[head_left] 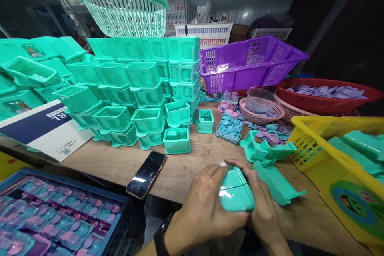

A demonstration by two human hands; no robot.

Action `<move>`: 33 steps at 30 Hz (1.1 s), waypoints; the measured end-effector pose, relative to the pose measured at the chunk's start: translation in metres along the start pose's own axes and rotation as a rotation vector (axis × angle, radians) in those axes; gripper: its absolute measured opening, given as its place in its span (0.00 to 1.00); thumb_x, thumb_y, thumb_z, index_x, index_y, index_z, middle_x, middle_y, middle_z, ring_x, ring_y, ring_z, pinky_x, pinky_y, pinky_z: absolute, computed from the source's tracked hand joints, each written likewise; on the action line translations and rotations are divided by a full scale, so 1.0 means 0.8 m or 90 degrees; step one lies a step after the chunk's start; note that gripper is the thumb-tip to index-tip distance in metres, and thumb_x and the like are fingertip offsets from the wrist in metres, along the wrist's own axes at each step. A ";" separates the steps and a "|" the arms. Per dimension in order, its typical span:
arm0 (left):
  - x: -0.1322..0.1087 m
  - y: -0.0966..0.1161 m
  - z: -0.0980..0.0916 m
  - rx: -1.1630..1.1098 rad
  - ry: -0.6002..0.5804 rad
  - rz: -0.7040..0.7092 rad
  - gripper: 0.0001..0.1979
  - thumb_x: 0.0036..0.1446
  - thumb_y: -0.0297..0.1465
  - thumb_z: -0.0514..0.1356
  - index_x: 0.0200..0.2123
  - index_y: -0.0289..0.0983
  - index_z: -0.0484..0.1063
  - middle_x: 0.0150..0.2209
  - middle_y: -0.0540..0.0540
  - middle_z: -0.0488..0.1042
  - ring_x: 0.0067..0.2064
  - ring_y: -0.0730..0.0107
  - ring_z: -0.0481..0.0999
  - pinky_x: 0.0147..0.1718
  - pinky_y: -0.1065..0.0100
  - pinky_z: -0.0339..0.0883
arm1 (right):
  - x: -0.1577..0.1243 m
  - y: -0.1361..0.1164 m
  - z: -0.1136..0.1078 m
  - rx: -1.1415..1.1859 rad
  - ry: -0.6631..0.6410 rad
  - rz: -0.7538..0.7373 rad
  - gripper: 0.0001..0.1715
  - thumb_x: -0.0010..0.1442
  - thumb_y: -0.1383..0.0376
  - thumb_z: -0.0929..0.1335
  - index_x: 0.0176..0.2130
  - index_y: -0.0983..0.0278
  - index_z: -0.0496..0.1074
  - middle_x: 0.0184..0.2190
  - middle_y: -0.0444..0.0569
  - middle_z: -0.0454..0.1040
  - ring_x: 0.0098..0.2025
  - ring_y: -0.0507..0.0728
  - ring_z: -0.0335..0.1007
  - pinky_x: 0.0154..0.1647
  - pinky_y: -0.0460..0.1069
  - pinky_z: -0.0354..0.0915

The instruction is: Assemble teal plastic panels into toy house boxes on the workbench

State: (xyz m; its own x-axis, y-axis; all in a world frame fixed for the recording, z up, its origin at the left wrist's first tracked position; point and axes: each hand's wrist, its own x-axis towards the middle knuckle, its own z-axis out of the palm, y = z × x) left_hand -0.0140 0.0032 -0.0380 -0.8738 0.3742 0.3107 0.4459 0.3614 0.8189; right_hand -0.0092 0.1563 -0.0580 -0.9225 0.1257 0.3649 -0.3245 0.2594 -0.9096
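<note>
A glossy teal plastic case (235, 194) with a dark seam across it sits between my two hands, just above the table's front edge. My left hand (207, 200) wraps its left side, with the thumb along the lower edge. On the other side, my right hand (262, 204) presses its fingers and palm against the case. Beside my right hand lies a long teal plastic part (277, 184). Behind that, more teal molded pieces (258, 148) rest on the wooden table (192, 172). The underside of the case is hidden.
Stacked teal boxes (147, 88) fill the back left. A phone (146, 175) lies before them. A yellow basket (312, 148) stands right, a purple crate (252, 68) behind. Small blue parts (229, 128) fill a clear tray. A blue crate (114, 216) of assembled pieces is lower left.
</note>
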 end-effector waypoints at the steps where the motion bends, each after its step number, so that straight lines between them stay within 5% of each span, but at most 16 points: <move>1: -0.001 -0.001 0.002 -0.015 0.007 -0.004 0.37 0.41 0.33 0.75 0.57 0.35 0.72 0.49 0.38 0.77 0.50 0.43 0.78 0.50 0.45 0.74 | 0.000 -0.002 0.002 -0.001 0.011 0.004 0.31 0.74 0.42 0.57 0.50 0.55 0.80 0.51 0.45 0.81 0.57 0.56 0.74 0.58 0.48 0.70; 5: -0.003 -0.003 0.007 -0.040 0.025 -0.025 0.36 0.38 0.33 0.75 0.54 0.32 0.74 0.47 0.36 0.78 0.49 0.42 0.79 0.51 0.43 0.74 | 0.001 -0.004 0.006 0.004 0.005 0.005 0.31 0.73 0.42 0.59 0.47 0.57 0.81 0.49 0.46 0.82 0.54 0.55 0.76 0.54 0.45 0.71; 9: -0.001 0.000 0.005 -0.016 0.009 -0.031 0.37 0.42 0.32 0.75 0.57 0.36 0.72 0.52 0.38 0.77 0.54 0.44 0.77 0.56 0.44 0.73 | 0.004 0.002 -0.001 0.031 0.010 0.064 0.37 0.66 0.34 0.62 0.46 0.58 0.82 0.49 0.50 0.81 0.58 0.61 0.73 0.60 0.51 0.69; 12: -0.004 0.001 0.004 -0.037 0.042 -0.038 0.51 0.40 0.32 0.77 0.67 0.39 0.60 0.64 0.38 0.68 0.64 0.46 0.69 0.64 0.45 0.68 | 0.013 0.004 -0.007 0.152 0.069 0.187 0.38 0.57 0.31 0.68 0.45 0.58 0.82 0.49 0.51 0.81 0.60 0.67 0.71 0.67 0.58 0.63; 15: -0.012 -0.002 0.011 -0.074 0.096 -0.098 0.61 0.37 0.30 0.77 0.71 0.43 0.48 0.68 0.39 0.62 0.66 0.46 0.67 0.65 0.45 0.67 | 0.026 0.002 -0.010 0.314 0.099 0.302 0.38 0.57 0.32 0.67 0.45 0.59 0.81 0.44 0.53 0.83 0.54 0.69 0.77 0.62 0.64 0.68; 20: -0.024 -0.012 0.019 -0.052 0.139 -0.052 0.42 0.43 0.27 0.72 0.62 0.44 0.61 0.57 0.44 0.75 0.57 0.51 0.76 0.58 0.49 0.73 | 0.033 0.009 -0.010 0.487 0.114 0.453 0.37 0.48 0.36 0.74 0.44 0.61 0.82 0.45 0.55 0.83 0.52 0.71 0.78 0.58 0.64 0.72; 24: -0.027 -0.015 0.012 0.049 0.133 0.011 0.39 0.43 0.24 0.68 0.60 0.43 0.63 0.53 0.43 0.75 0.54 0.49 0.75 0.54 0.48 0.74 | 0.025 0.025 -0.015 0.358 0.152 0.318 0.35 0.57 0.35 0.70 0.46 0.59 0.82 0.52 0.53 0.80 0.60 0.67 0.73 0.66 0.61 0.66; 30: -0.024 -0.016 0.008 0.122 0.040 -0.087 0.38 0.45 0.29 0.67 0.62 0.39 0.64 0.55 0.38 0.73 0.56 0.41 0.71 0.58 0.36 0.66 | 0.010 0.046 -0.018 0.076 -0.012 0.133 0.37 0.66 0.36 0.61 0.58 0.54 0.77 0.62 0.48 0.74 0.68 0.65 0.64 0.73 0.62 0.55; 33: -0.021 -0.025 0.014 0.109 0.004 -0.133 0.44 0.42 0.28 0.68 0.66 0.40 0.63 0.59 0.37 0.70 0.60 0.38 0.68 0.64 0.32 0.58 | 0.006 0.079 -0.020 -0.110 -0.042 0.076 0.38 0.61 0.35 0.66 0.56 0.56 0.79 0.59 0.49 0.76 0.63 0.67 0.71 0.65 0.61 0.69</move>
State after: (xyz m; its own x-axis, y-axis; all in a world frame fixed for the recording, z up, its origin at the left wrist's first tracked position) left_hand -0.0059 -0.0007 -0.0653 -0.9514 0.2709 0.1463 0.2810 0.5696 0.7724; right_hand -0.0310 0.1885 -0.1107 -0.9657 0.1040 0.2381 -0.1769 0.4081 -0.8956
